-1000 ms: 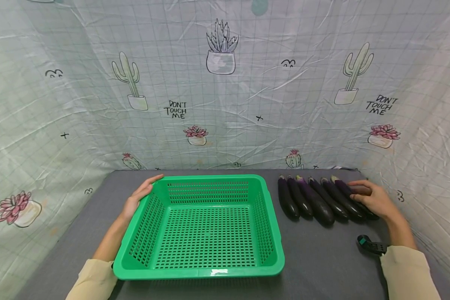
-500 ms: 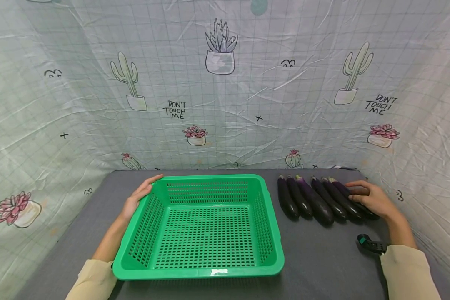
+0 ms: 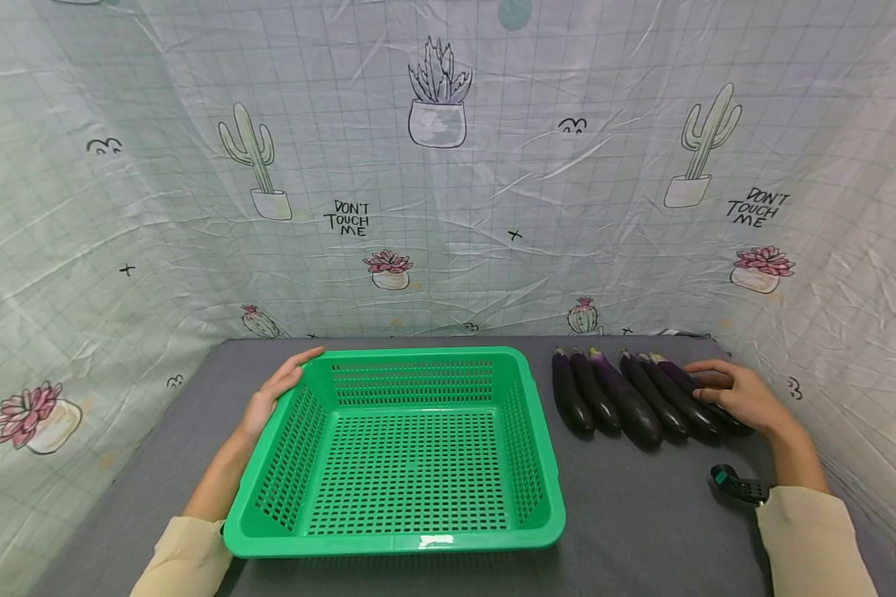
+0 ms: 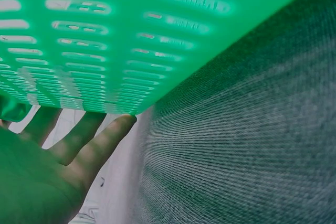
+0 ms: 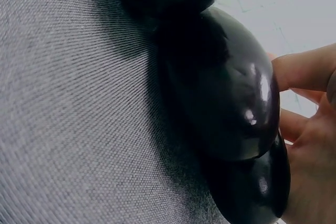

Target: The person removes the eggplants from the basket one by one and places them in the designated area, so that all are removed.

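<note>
My left hand (image 3: 265, 402) holds the left side of a green slotted plastic basket (image 3: 433, 543). The left wrist view shows its fingers (image 4: 102, 148) reaching along the outside of the slotted wall. To the basket's right lies a row of several dark purple eggplants (image 3: 630, 406), side by side with their stems toward the back. At the row's right end, my right hand (image 3: 750, 402) grips the last eggplant (image 3: 675, 377) from above, thumb and fingers across it. Seen from the right wrist, the glossy rounded ends of the eggplants (image 5: 226, 87) partly hide the hand.
Grey cloth (image 3: 635, 514) covers the table. Behind and at both sides hangs a pale sheet (image 3: 508, 182) printed with cacti and potted plants. A black strap device (image 3: 742, 489) is worn on the right wrist, and the right sleeve (image 3: 814, 539) is beige.
My right hand has shifted slightly left, and the stem end of the rightmost eggplant has moved left, nearer its neighbours. The fourth eggplant's stem sits a touch further right. Left hand and basket stay put.
</note>
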Demonstrator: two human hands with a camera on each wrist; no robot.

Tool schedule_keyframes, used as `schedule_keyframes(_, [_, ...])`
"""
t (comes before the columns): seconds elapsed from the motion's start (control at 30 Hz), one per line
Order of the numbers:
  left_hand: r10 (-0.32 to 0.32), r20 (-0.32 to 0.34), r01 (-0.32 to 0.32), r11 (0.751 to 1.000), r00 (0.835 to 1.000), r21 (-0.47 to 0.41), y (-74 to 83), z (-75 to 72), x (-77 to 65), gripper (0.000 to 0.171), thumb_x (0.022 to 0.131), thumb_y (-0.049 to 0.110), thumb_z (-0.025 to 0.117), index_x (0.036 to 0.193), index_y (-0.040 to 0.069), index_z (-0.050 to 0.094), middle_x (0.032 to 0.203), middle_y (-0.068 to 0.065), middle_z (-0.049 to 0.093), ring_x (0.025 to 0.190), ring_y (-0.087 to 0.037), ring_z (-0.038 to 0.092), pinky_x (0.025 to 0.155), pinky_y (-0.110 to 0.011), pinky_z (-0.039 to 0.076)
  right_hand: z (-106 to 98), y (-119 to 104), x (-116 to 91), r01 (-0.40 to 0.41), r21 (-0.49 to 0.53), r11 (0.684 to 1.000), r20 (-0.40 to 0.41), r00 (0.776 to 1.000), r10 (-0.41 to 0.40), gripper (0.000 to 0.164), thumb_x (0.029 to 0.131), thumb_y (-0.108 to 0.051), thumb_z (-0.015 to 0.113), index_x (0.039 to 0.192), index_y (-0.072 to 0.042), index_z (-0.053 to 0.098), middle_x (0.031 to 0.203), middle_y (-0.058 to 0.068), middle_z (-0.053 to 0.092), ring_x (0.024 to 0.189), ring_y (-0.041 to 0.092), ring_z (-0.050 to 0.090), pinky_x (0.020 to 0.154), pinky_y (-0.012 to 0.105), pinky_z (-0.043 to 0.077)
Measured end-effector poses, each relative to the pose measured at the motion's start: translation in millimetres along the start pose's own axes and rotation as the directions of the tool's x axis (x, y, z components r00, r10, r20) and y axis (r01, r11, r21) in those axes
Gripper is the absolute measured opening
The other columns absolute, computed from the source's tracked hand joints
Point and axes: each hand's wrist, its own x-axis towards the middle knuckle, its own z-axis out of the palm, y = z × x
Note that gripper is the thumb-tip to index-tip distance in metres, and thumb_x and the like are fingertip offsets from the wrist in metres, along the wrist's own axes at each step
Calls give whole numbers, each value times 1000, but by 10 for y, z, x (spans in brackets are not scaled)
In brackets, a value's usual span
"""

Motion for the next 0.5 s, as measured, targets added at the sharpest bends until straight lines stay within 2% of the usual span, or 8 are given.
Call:
schedule_keyframes(0.13, [2,6,-2,1000,1000,-14,4,0,-5,50,114,16,19,160,-2,31,164,-1,33,140,5,38,106,-12,32,-9,-21,0,-6,-9,1000,11,1000,6,46,100,-7,65,139,12,53,140,41,54,97,-22,48,74,17,51])
schedule_keyframes(0.3, [6,10,-5,1000,1000,-28,9,1,-13,50,114,15,19,161,12,36,165,0,33,139,4,41,106,-13,34,-12,-40,-1,-16,-3,1000,18,1000,16,47,100,-8,65,140,13,52,140,41,53,95,-20,52,74,18,51])
schedule_keyframes(0.5, [-11,-1,11,1000,1000,-2,21,7,-10,50,115,17,20,160,-1,31,162,6,34,141,7,36,105,-12,31,-7,-33,-8,-28,-1,1000,17,999,28,50,100,-9,65,142,14,50,141,42,52,92,-20,52,74,18,52])
